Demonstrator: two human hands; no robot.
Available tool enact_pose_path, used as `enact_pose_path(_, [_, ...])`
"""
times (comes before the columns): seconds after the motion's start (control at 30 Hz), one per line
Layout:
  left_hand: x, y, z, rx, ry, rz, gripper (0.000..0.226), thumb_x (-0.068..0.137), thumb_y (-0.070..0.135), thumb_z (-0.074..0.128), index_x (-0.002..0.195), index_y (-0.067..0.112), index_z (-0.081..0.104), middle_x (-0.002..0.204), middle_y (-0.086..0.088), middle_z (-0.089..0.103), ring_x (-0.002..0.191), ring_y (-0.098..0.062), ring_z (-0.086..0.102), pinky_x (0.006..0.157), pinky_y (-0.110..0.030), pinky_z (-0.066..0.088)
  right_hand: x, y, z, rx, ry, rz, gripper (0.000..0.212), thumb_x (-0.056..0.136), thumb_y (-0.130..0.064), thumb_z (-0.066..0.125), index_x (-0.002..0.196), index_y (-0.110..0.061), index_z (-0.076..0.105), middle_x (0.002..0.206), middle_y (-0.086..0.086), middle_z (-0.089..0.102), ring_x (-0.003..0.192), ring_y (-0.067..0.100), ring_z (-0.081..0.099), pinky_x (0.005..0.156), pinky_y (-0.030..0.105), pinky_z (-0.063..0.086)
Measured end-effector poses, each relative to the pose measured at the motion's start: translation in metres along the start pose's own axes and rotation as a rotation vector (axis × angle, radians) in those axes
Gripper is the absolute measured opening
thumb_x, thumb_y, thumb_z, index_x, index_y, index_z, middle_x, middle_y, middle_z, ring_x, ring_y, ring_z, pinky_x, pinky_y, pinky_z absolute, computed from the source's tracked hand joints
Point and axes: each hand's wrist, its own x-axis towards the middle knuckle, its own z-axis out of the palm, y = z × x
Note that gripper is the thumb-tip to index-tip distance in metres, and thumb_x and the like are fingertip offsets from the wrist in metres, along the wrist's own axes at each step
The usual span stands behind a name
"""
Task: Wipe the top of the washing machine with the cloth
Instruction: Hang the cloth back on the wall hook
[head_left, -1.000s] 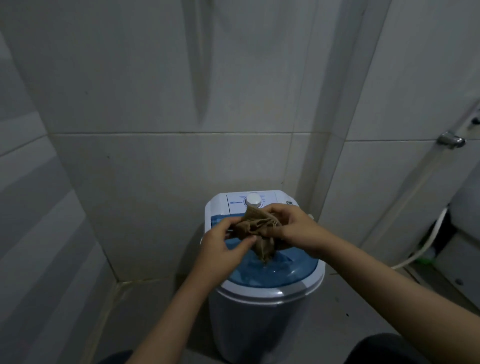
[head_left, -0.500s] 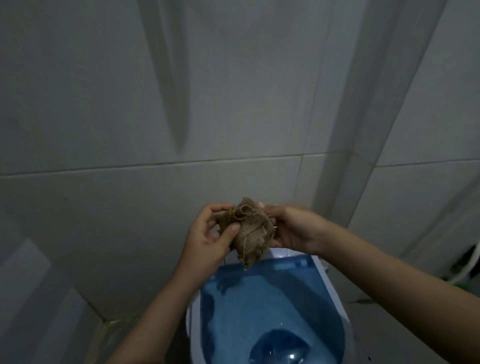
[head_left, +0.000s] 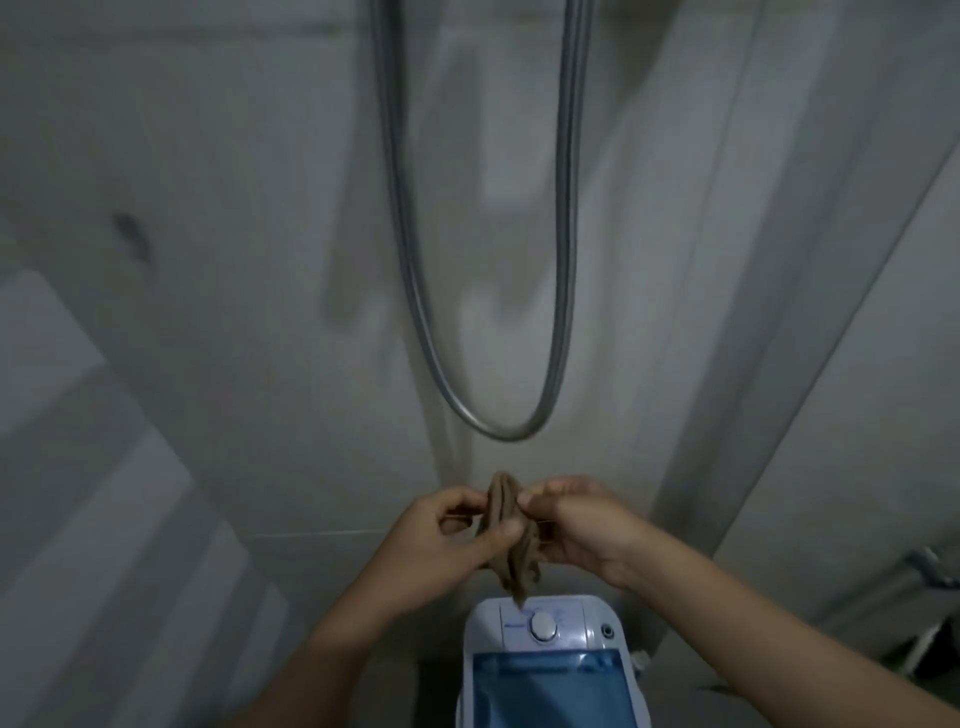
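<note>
A brown crumpled cloth (head_left: 508, 535) hangs between both hands, held in the air above the back of the washing machine. My left hand (head_left: 441, 545) pinches its left side and my right hand (head_left: 582, 525) pinches its right side. The small white washing machine (head_left: 597, 618) stands at the bottom of the view, with a white dial (head_left: 543, 626) on its control panel and a translucent blue lid (head_left: 550, 691). The cloth's lower tip dangles just over the control panel, apart from it.
A grey shower hose (head_left: 488, 426) loops down the tiled wall above the hands. Tiled walls close in on the left, back and right. A metal tap fitting (head_left: 930, 566) and pipes sit at the far right.
The camera has tilted upward, so the machine dropped to the frame's bottom and the hose came into view. Both hands keep hold of the cloth, which is now bunched narrower and more upright.
</note>
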Motion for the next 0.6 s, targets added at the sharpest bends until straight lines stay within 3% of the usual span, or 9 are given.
enact_pose_path(0.07, [-0.018,0.041,-0.019,-0.006,0.039,-0.011,0.027,0.067,0.031,0.082,0.087,0.018,0.070,0.081,0.003,0.074,0.079,-0.008,0.069,0.072,-0.021,0.054,-0.030,-0.039,0.022,-0.068,-0.019,-0.041,0.015,0.092,-0.005,0.051,0.082,-0.006,0.063,0.071,0.012,0.062,0.065,0.020,0.060,0.066,0.033,0.055])
enact_pose_path(0.13, [-0.030,0.073,-0.039,-0.011,0.129,0.025,0.011,0.076,0.008,0.075,0.081,0.009,0.066,0.072,0.002,0.069,0.068,-0.006,0.066,0.066,-0.023,0.052,-0.054,-0.075,0.043,-0.157,-0.046,-0.089,0.015,0.091,-0.006,0.053,0.080,-0.008,0.064,0.071,0.011,0.062,0.063,0.017,0.060,0.060,0.029,0.055])
enact_pose_path(0.2, [-0.036,0.093,-0.060,0.015,0.203,0.022,0.020,0.079,-0.004,0.068,0.071,0.013,0.062,0.063,0.005,0.065,0.062,-0.006,0.061,0.065,-0.024,0.049,-0.069,-0.103,0.064,-0.298,-0.038,-0.173,0.016,0.090,-0.007,0.055,0.078,-0.010,0.065,0.069,0.008,0.062,0.058,0.013,0.058,0.055,0.023,0.052])
enact_pose_path(0.3, [-0.051,0.120,-0.102,0.105,0.302,0.073,0.020,0.078,-0.001,0.066,0.070,0.017,0.062,0.063,0.007,0.066,0.064,-0.007,0.062,0.067,-0.026,0.049,-0.084,-0.138,0.096,-0.569,0.014,-0.385,0.010,0.088,-0.009,0.058,0.087,-0.016,0.065,0.070,0.005,0.061,0.061,0.012,0.057,0.059,0.022,0.045])
enact_pose_path(0.37, [-0.064,0.133,-0.129,0.221,0.399,0.149,0.013,0.077,0.004,0.065,0.079,0.017,0.063,0.071,0.009,0.068,0.068,-0.005,0.063,0.068,-0.020,0.048,-0.088,-0.154,0.117,-0.730,0.032,-0.590,0.017,0.085,-0.011,0.059,0.088,-0.027,0.057,0.065,0.000,0.057,0.055,0.007,0.052,0.056,0.019,0.042])
enact_pose_path(0.4, [-0.068,0.138,-0.139,0.317,0.438,0.198,0.013,0.078,0.005,0.064,0.085,0.016,0.062,0.076,0.008,0.068,0.070,-0.004,0.062,0.067,-0.016,0.047,-0.089,-0.160,0.124,-0.813,0.034,-0.685,0.018,0.085,-0.011,0.058,0.088,-0.028,0.055,0.064,-0.001,0.056,0.052,0.005,0.049,0.053,0.016,0.039])
enact_pose_path(0.47, [-0.079,0.144,-0.162,0.526,0.499,0.301,0.016,0.081,0.006,0.061,0.094,0.014,0.057,0.084,0.002,0.065,0.074,-0.010,0.060,0.066,-0.023,0.045,-0.087,-0.170,0.145,-1.013,0.018,-0.871,0.015,0.084,-0.008,0.055,0.092,-0.021,0.057,0.069,0.004,0.063,0.057,0.009,0.053,0.053,0.015,0.036])
enact_pose_path(0.53, [-0.085,0.144,-0.188,0.737,0.538,0.399,0.014,0.082,0.004,0.058,0.092,0.012,0.055,0.085,-0.006,0.063,0.073,-0.022,0.058,0.061,-0.031,0.045,-0.079,-0.178,0.169,-1.190,-0.007,-1.017,0.015,0.087,-0.009,0.051,0.096,-0.016,0.060,0.083,0.010,0.064,0.073,0.019,0.059,0.063,0.023,0.043])
enact_pose_path(0.6, [-0.084,0.140,-0.214,0.942,0.527,0.449,0.013,0.079,0.001,0.060,0.088,0.010,0.058,0.082,-0.011,0.061,0.064,-0.029,0.058,0.050,-0.032,0.045,-0.061,-0.184,0.192,-1.318,-0.025,-1.083,0.016,0.090,-0.013,0.047,0.099,-0.015,0.060,0.089,0.014,0.057,0.077,0.031,0.058,0.066,0.038,0.051])
